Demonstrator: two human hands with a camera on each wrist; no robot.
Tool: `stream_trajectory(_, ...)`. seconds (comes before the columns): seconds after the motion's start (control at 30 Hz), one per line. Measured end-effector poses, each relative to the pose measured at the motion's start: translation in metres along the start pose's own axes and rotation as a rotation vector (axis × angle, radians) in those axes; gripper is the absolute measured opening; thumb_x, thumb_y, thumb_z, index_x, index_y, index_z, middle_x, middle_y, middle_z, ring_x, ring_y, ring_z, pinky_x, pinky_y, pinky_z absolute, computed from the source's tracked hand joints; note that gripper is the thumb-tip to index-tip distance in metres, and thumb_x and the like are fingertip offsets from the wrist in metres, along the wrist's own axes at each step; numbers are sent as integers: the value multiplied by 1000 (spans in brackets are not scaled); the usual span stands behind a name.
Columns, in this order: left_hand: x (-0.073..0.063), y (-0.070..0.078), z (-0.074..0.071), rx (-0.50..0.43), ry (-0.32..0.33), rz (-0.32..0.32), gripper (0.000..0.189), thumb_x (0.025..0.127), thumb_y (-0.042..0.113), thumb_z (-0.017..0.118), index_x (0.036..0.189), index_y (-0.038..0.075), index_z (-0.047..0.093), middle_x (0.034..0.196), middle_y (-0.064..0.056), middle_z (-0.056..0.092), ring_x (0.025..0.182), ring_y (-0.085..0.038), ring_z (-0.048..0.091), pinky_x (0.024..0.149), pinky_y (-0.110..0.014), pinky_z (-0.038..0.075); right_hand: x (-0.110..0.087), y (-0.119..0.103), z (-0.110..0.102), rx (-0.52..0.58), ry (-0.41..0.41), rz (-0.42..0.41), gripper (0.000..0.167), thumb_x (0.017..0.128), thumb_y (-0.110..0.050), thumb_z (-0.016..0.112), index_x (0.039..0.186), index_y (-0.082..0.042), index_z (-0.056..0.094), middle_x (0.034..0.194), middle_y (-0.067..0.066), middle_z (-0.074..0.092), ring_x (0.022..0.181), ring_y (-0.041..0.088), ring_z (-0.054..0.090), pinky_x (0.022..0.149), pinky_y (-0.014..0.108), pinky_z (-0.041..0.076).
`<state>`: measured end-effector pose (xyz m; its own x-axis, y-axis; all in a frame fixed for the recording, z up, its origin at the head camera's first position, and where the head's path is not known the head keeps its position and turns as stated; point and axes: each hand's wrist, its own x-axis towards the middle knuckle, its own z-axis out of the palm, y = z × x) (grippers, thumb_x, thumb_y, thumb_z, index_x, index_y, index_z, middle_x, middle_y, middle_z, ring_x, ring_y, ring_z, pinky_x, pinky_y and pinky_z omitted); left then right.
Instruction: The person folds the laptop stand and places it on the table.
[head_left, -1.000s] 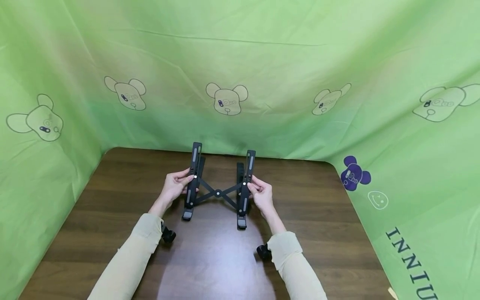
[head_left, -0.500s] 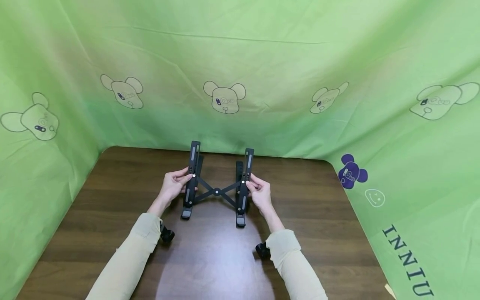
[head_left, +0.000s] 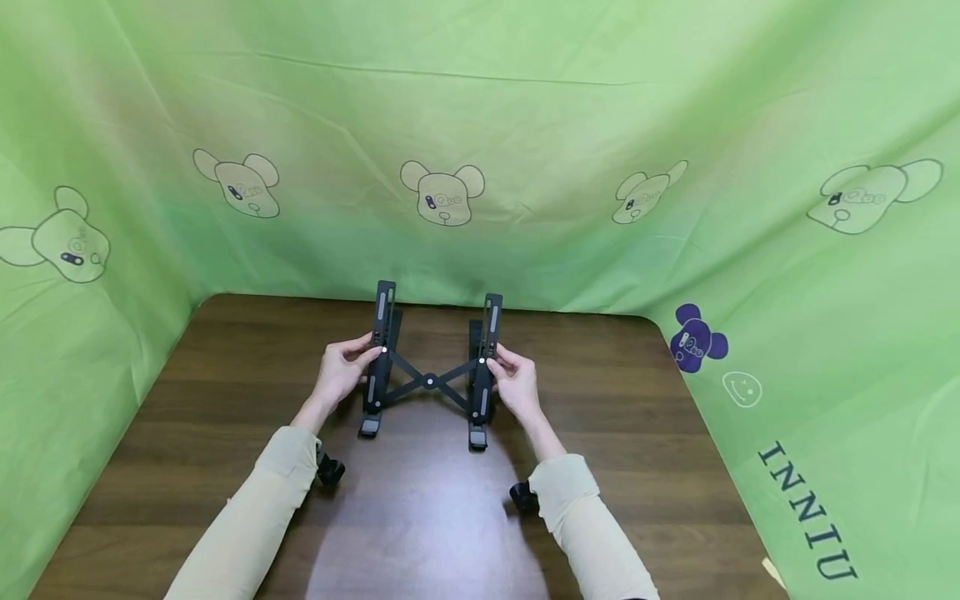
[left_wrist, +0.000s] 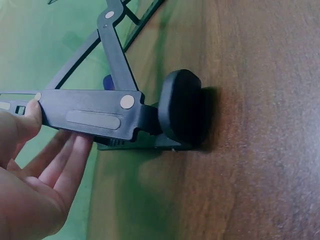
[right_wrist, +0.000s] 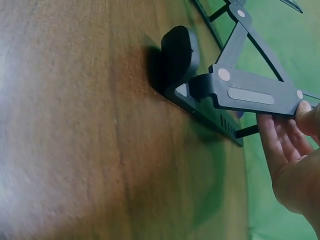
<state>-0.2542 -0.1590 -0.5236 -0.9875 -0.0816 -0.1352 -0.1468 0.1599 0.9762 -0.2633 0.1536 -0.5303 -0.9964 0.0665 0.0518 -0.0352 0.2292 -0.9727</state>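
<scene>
A black folding laptop stand (head_left: pixel 430 382) stands unfolded near the table's far edge, its two side rails joined by crossed bars. My left hand (head_left: pixel 339 372) pinches the left rail about midway along, thumb on top and fingers beneath, as the left wrist view shows with the rail (left_wrist: pixel 90 115). On the other side my right hand (head_left: pixel 517 382) holds the right rail the same way; in the right wrist view the thumb lies at the edge of that rail (right_wrist: pixel 250 92). The front hooks (left_wrist: pixel 180 107) point toward me. Parts of the lower legs are hidden behind the rails.
The brown wooden table (head_left: pixel 225 467) spreads out under both arms. A green curtain (head_left: pixel 450 100) printed with bear heads surrounds its back and sides. Black wrist cameras (head_left: pixel 330 469) hang beneath the cuffs. A small pale piece (head_left: pixel 772 573) lies at the right table edge.
The whole head view shifts slightly left and up. Both hands keep their hold on the rails, and the stand looks the same in shape.
</scene>
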Motion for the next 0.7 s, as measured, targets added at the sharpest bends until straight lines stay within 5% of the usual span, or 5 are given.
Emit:
stream_trajectory(0.3, 0, 8, -3, 99, -20, 42, 46, 108, 10, 70, 153, 2, 62, 137, -30, 74, 112, -26, 80, 80, -22, 66, 1, -6, -4, -41, -12, 8, 40, 101, 9, 70, 141, 12, 66, 88, 19, 74, 58, 2, 63, 54, 34, 65)
stream_trajectory(0.7, -2, 12, -1, 115, -22, 71, 47, 107, 6, 71, 152, -1, 61, 131, -31, 75, 104, -27, 82, 74, -19, 66, 0, -5, -6, -85, 8, -34, 38, 101, 8, 71, 139, 10, 68, 90, 30, 75, 53, 5, 62, 56, 46, 66)
